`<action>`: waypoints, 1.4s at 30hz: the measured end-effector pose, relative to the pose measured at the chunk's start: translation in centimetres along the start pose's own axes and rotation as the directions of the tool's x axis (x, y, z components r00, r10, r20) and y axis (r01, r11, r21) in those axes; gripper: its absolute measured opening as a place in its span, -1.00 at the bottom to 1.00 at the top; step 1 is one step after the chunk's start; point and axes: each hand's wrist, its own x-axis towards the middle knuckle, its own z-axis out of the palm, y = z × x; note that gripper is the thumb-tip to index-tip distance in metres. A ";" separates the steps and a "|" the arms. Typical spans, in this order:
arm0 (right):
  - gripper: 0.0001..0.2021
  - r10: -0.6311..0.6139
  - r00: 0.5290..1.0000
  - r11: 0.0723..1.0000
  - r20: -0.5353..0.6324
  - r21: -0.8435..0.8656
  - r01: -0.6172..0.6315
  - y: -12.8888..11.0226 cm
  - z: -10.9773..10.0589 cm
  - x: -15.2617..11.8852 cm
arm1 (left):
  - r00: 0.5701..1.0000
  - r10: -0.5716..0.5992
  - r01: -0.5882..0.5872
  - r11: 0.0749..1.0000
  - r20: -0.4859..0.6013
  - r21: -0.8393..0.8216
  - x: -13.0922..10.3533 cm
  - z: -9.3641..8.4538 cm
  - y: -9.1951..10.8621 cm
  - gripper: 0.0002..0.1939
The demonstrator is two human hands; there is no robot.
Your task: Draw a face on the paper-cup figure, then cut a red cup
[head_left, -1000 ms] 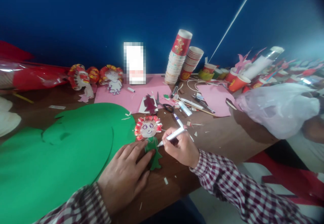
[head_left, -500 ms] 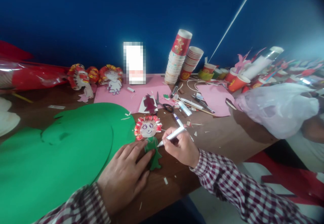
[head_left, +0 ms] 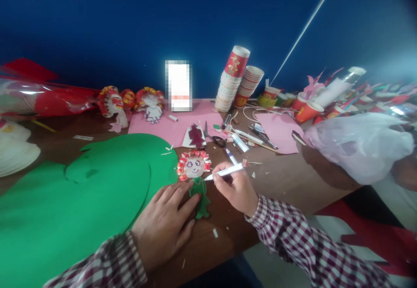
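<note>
A paper doll (head_left: 194, 168) lies on the brown table, with a drawn smiling face, a frilled red-and-white ring for hair and a green paper dress. My left hand (head_left: 169, 218) rests flat with fingers stretched out, its fingertips on the dress's left side. In my right hand (head_left: 237, 190) is a white marker (head_left: 228, 171), pinched between thumb and fingers. Its tip points left, close to the doll's neck and shoulder; whether it touches the paper I cannot tell. Behind that hand lies another marker (head_left: 231, 156) with a purple band.
Large green paper (head_left: 107, 201) covers the left side. Scissors (head_left: 217, 140), a maroon paper cutout (head_left: 196, 136), pens and scraps lie behind the doll. Stacked paper cups (head_left: 232, 77) stand near the blue wall. A white plastic bag (head_left: 361, 144) sits at right, beside pink paper (head_left: 280, 131).
The marker has moved up along the doll, from beside the dress towards the neck, and lies flatter. My left hand stays on the dress. The whole view has shifted slightly.
</note>
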 end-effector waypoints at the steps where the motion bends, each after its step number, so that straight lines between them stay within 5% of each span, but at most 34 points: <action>1: -0.91 -0.005 1.000 1.000 -0.004 -0.008 0.005 0.0 0.0 0.0 | 1.000 0.001 -0.001 1.000 -0.003 -0.004 0.0 0.0 0.0 -0.60; 35: -0.91 -0.019 0.999 0.999 0.029 -0.050 0.020 0.1 0.0 0.0 | 1.000 0.005 -0.005 1.000 -0.011 0.000 0.0 0.2 -0.1 -0.60; 42: -0.93 0.047 0.998 0.996 0.053 0.072 -0.050 0.1 -0.2 0.0 | 0.997 0.029 -0.032 0.999 -0.067 -0.034 -0.2 0.6 -0.4 -0.55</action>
